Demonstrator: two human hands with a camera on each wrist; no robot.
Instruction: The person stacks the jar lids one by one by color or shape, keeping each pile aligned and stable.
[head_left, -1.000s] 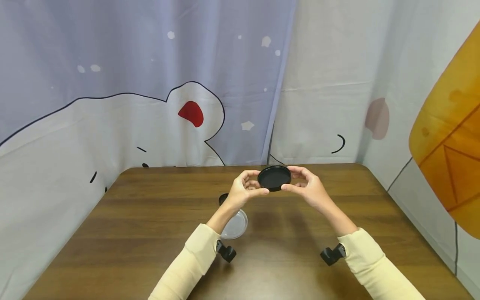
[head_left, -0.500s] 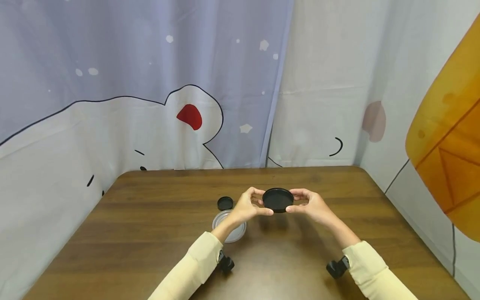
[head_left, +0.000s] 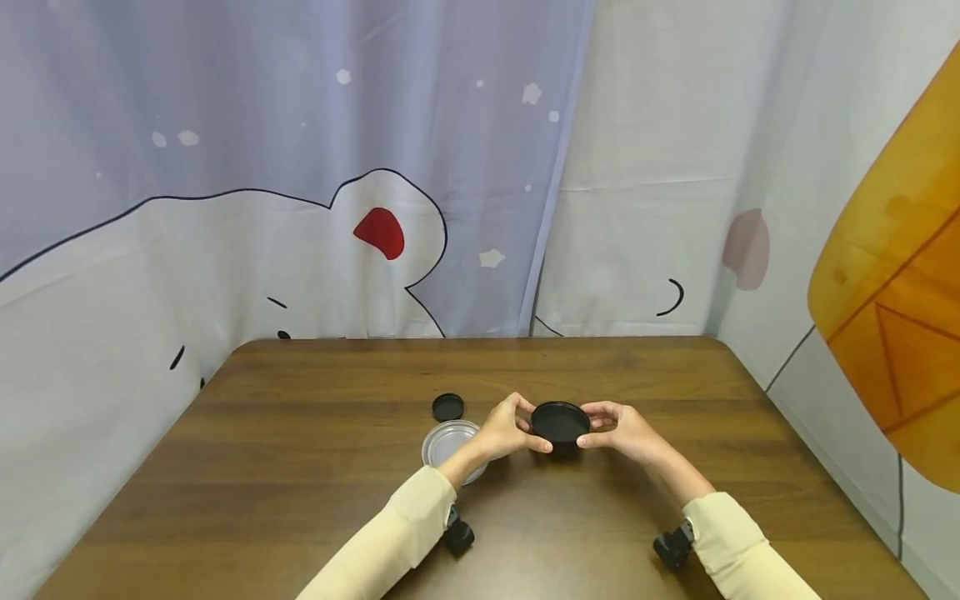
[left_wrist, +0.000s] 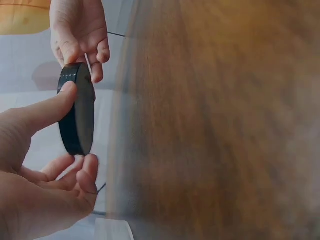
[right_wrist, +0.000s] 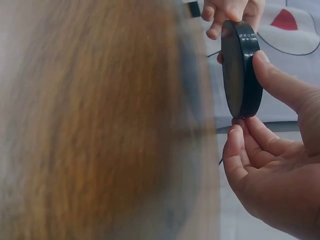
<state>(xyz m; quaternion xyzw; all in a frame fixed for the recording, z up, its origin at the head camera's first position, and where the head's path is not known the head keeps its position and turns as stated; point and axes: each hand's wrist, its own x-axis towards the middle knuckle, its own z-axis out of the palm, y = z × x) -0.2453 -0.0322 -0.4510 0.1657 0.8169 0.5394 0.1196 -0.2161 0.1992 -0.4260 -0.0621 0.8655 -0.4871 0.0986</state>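
Observation:
Both hands hold a round black lid [head_left: 560, 422] by its rim, low over the table. At its left side my left hand [head_left: 512, 431] pinches it between thumb and fingers; in the left wrist view the thumb [left_wrist: 67, 95] lies on the side wall. On the opposite side my right hand [head_left: 624, 430] grips it the same way, thumb [right_wrist: 262, 60] against the wall in the right wrist view. Left of the hands, a clear round plastic piece [head_left: 437, 443] lies on the table, partly hidden by my left wrist. Just behind it sits a smaller black round lid [head_left: 447, 407].
The brown wooden table [head_left: 300, 467] extends around the hands on every side. A printed curtain [head_left: 480, 167] hangs behind its far edge. Black wrist mounts [head_left: 458, 533] stick out below both sleeves.
Both hands have lowered the black lid toward the table and slightly right. The smaller lid and more of the clear plastic piece have come into sight.

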